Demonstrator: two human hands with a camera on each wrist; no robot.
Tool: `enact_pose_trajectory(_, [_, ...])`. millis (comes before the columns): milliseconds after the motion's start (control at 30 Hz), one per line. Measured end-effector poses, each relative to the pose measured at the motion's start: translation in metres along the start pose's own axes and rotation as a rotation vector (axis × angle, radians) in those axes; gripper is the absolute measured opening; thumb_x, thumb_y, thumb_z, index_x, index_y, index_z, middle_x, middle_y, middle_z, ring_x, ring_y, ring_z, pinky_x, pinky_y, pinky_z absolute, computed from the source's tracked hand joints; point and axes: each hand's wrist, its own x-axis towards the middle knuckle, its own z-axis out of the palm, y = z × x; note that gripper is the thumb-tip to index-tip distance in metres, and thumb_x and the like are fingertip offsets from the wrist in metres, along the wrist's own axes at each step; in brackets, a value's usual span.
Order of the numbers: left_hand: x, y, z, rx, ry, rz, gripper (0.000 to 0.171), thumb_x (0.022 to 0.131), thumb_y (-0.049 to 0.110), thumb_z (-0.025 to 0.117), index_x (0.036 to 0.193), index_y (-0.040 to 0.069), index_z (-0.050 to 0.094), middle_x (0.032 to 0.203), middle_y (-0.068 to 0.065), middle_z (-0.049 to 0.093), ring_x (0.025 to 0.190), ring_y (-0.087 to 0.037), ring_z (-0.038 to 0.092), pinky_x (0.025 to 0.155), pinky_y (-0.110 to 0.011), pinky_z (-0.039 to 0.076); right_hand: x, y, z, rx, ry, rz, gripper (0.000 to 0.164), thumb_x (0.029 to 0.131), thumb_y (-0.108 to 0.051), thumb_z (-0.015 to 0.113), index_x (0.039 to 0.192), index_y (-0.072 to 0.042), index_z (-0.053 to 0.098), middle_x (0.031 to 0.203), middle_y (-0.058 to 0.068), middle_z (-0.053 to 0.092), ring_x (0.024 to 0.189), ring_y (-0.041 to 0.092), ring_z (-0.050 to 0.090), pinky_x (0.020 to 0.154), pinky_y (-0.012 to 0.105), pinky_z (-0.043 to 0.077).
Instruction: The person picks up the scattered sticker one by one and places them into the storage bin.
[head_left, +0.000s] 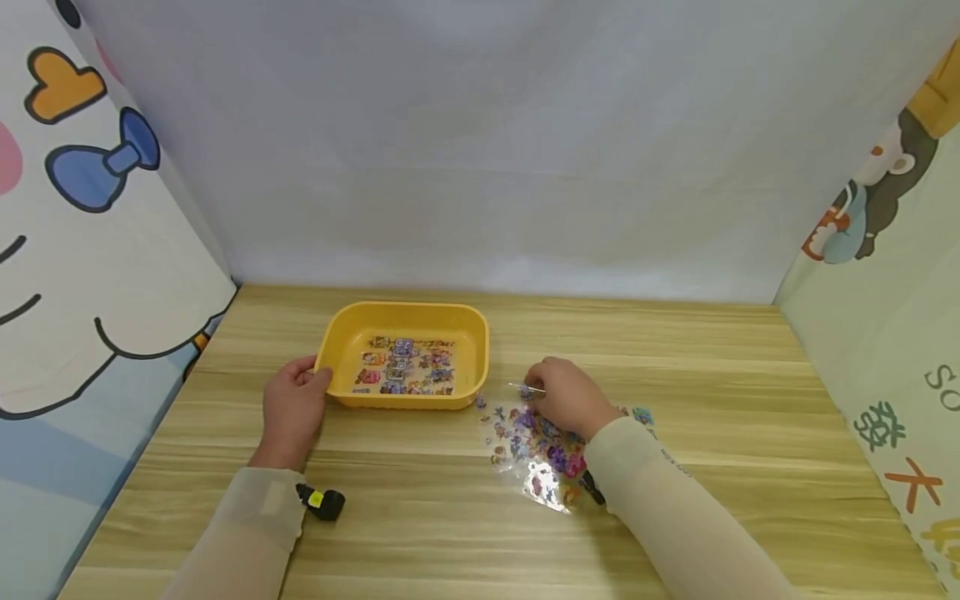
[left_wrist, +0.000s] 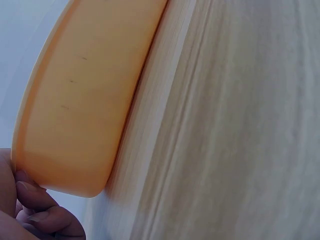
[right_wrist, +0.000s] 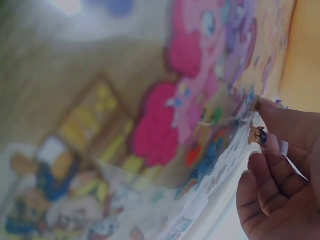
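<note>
At the left end of a yellow plastic tray, my left hand pinches the rim at the near corner. In the left wrist view the thumb and curled fingers meet at the rim of its wall. Colourful cartoon stickers lie on the tray's floor. My right hand pinches a small clear piece with a brown and blue cartoon sticker between thumb and fingertips. Below that hand spreads a shiny transparent sticker sheet with many cartoon figures, partly hidden by the forearm.
A wooden table carries everything. Beside the left sleeve is a small black device with a yellow mark. Another black item shows by the right sleeve. A white cloth hangs behind, with cartoon-printed panels at both sides.
</note>
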Motion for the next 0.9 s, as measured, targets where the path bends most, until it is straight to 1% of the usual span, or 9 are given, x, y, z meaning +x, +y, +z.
enact_pose_trajectory(133, [0.000,-0.001,0.000,0.002,0.001,0.003,0.046,0.102,0.029,0.060,0.142,0.006,0.059,0.094,-0.007,0.058,0.075,-0.017,0.052,0.060,-0.024,0.045,-0.001,0.000,0.000,0.036,-0.017,0.008,0.008,0.093,-0.009,0.074,0.102,-0.010,0.073,0.096,0.001,0.065,0.090,0.020,0.063,0.085,0.042,0.054])
enact_pose_trajectory(267, [-0.001,-0.001,0.000,0.003,0.008,0.005,0.045,0.102,0.029,0.060,0.142,0.007,0.059,0.096,-0.007,0.059,0.077,-0.017,0.053,0.061,-0.023,0.045,-0.002,0.003,0.000,0.083,-0.018,0.018,0.004,0.097,-0.010,0.070,0.100,-0.011,0.072,0.093,-0.001,0.065,0.086,0.017,0.061,0.083,0.041,0.054])
enact_pose_trajectory(467, [0.000,-0.002,0.000,0.001,0.014,0.014,0.046,0.101,0.029,0.060,0.141,0.007,0.060,0.095,-0.007,0.060,0.076,-0.016,0.053,0.060,-0.024,0.045,-0.003,0.008,-0.002,0.181,0.010,0.031,0.013,0.102,-0.016,0.063,0.109,-0.009,0.073,0.094,-0.001,0.068,0.084,0.016,0.062,0.085,0.043,0.054])
enact_pose_trajectory(633, [0.002,-0.003,0.001,-0.002,0.023,0.021,0.045,0.101,0.027,0.061,0.140,0.006,0.060,0.093,-0.007,0.060,0.074,-0.015,0.053,0.060,-0.023,0.045,-0.004,0.009,-0.006,0.206,0.013,0.034,0.016,0.103,-0.016,0.062,0.111,-0.008,0.074,0.098,0.001,0.069,0.087,0.016,0.063,0.087,0.044,0.054])
enact_pose_trajectory(733, [0.002,-0.004,0.002,-0.002,0.026,0.025,0.045,0.101,0.027,0.061,0.140,0.005,0.061,0.093,-0.007,0.060,0.074,-0.015,0.053,0.059,-0.023,0.046,-0.004,0.009,-0.009,0.220,0.010,0.040,0.017,0.104,-0.016,0.061,0.113,-0.007,0.073,0.098,0.001,0.069,0.085,0.016,0.063,0.085,0.043,0.054])
enact_pose_trajectory(900, [0.002,-0.003,0.002,-0.003,0.021,0.024,0.046,0.101,0.028,0.061,0.140,0.005,0.060,0.093,-0.006,0.060,0.074,-0.015,0.053,0.060,-0.023,0.046,-0.004,0.012,-0.012,0.269,0.006,0.060,0.019,0.106,-0.016,0.059,0.115,-0.007,0.073,0.098,0.000,0.069,0.079,0.016,0.061,0.077,0.040,0.053])
